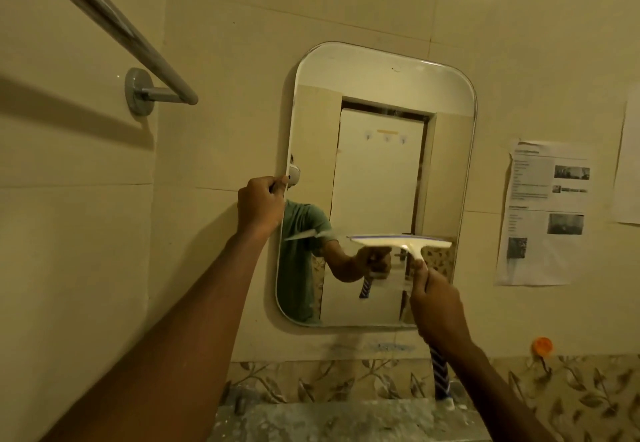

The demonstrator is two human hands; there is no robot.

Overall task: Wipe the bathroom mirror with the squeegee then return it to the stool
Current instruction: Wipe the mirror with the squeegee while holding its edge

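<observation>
**Blade low on the glass, both hands at work**

The mirror [381, 171] filled mid-frame, hung on the tiled wall. It looked like fragile, slick glass, best steadied at its rim. The left hand [259, 206] did just that, its fingers [277, 185] curled round the mirror's left edge.

The squeegee [401, 242] sat across the lower right of the glass. It was probably light, stiff plastic with a soft blade. The right hand [436, 306] was wrapped tight round its striped handle [440, 377], the sensible place to hold it.

There was open glass above and to the left for strokes. The rounded rim lay close on the right, with taped papers [543, 213] just beyond. The towel rail [114, 26] was well clear at upper left. The stool was out of view.
</observation>
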